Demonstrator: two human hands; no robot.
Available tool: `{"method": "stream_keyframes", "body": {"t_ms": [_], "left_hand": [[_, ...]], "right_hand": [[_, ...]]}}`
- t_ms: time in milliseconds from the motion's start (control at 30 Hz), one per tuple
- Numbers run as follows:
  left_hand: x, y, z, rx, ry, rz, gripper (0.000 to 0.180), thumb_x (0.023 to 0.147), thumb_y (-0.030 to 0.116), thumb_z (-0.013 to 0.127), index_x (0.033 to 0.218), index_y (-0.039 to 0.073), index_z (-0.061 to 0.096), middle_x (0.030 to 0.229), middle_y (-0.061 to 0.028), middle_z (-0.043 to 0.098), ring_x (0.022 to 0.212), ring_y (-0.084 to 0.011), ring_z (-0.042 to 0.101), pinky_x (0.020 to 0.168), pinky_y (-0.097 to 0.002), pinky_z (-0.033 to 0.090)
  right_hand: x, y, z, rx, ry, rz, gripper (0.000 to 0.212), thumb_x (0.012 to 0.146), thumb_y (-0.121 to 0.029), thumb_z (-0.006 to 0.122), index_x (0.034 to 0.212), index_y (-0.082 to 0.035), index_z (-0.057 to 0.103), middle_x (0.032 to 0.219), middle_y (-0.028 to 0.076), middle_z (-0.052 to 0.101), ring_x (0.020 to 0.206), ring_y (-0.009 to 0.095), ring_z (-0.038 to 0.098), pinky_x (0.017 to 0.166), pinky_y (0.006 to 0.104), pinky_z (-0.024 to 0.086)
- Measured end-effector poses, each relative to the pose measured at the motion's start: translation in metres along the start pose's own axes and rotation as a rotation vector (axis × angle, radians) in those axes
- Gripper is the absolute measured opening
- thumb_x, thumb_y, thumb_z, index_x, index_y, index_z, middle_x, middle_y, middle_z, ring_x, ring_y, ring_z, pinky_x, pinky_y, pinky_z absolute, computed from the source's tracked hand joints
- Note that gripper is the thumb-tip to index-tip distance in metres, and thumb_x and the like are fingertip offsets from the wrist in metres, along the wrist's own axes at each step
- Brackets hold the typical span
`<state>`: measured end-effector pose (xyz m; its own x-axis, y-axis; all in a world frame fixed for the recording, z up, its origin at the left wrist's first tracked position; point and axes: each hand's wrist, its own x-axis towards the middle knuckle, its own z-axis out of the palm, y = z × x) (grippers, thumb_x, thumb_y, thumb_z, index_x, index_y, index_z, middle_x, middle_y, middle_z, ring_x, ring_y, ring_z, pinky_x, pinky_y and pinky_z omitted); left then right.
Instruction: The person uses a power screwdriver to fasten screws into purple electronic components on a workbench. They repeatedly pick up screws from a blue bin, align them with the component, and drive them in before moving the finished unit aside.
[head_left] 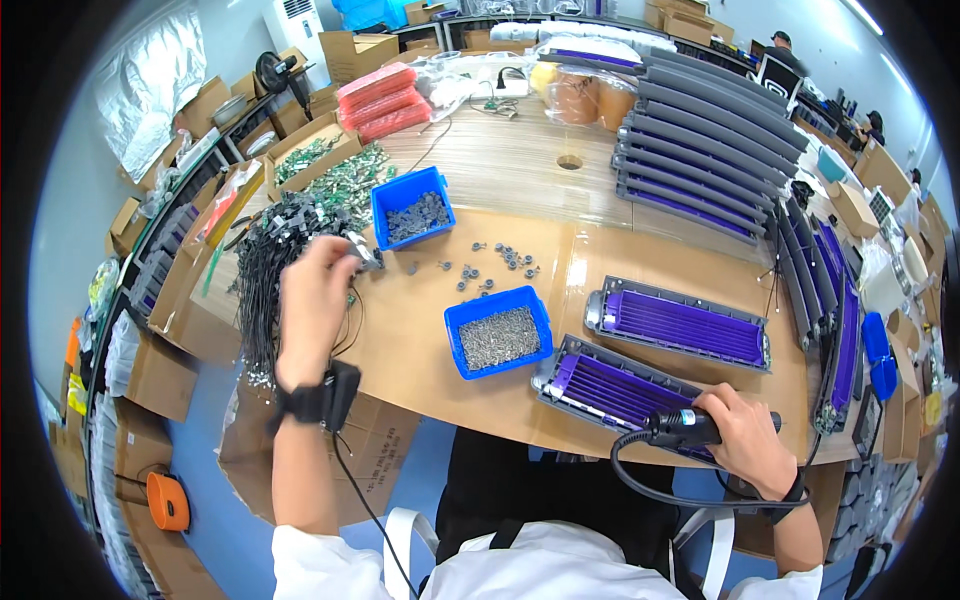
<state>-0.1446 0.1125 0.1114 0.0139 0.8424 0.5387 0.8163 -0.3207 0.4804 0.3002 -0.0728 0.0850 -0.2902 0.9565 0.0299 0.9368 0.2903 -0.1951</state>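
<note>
My left hand (315,290), slightly blurred, is over the right edge of a heap of black cables with connectors (290,240). Its fingers are pinched together by a small grey piece; whether they hold that piece or a cable I cannot make out. My right hand (745,435) is wrapped round a black corded electric screwdriver (685,428), lying across the near purple-and-grey housing (615,390). A second such housing (690,325) lies just beyond it. Between my hands stands a blue bin of small screws (498,338). Another blue bin (413,212) holds small grey parts.
Loose grey parts (510,258) lie scattered beyond the screw bin. Stacked grey-and-purple housings (700,140) rise at the back right. Green circuit boards (345,185) and pink-wrapped packs (383,103) are at the back left. The screwdriver's cord (630,480) loops near the table edge.
</note>
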Motion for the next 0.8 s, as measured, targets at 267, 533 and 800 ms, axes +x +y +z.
{"method": "stream_keyframes", "body": {"t_ms": [267, 533, 800], "left_hand": [[-0.079, 0.058, -0.170, -0.205, 0.796, 0.182, 0.029, 0.100, 0.008, 0.052, 0.123, -0.009, 0.056, 0.114, -0.0171, 0.066, 0.101, -0.0192, 0.063, 0.095, -0.0310, 0.048], [-0.141, 0.082, -0.139, -0.328, 0.294, -0.131, 0.031, 0.091, 0.009, 0.059, 0.119, -0.004, 0.057, 0.098, -0.0055, 0.057, 0.081, -0.0095, 0.052, 0.077, -0.0205, 0.042], [-0.135, 0.121, 0.013, -0.763, -0.596, -0.391, 0.024, 0.077, -0.003, 0.076, 0.099, -0.004, 0.066, 0.093, -0.0077, 0.065, 0.083, -0.0132, 0.067, 0.076, -0.0258, 0.054]], "right_hand": [[0.004, 0.019, 0.001, 0.001, 0.046, -0.095, 0.050, 0.059, 0.004, 0.073, 0.105, -0.005, 0.057, 0.105, 0.010, 0.060, 0.090, 0.035, 0.064, 0.072, 0.0436, 0.051], [0.003, 0.038, -0.004, 0.017, 0.026, -0.107, 0.047, 0.061, 0.004, 0.073, 0.104, -0.005, 0.058, 0.103, 0.011, 0.063, 0.090, 0.035, 0.064, 0.075, 0.0427, 0.052], [0.021, 0.000, -0.039, 0.274, 0.140, -0.101, 0.044, 0.065, 0.001, 0.074, 0.105, -0.004, 0.057, 0.089, 0.015, 0.065, 0.081, 0.037, 0.065, 0.069, 0.0409, 0.050]]}}
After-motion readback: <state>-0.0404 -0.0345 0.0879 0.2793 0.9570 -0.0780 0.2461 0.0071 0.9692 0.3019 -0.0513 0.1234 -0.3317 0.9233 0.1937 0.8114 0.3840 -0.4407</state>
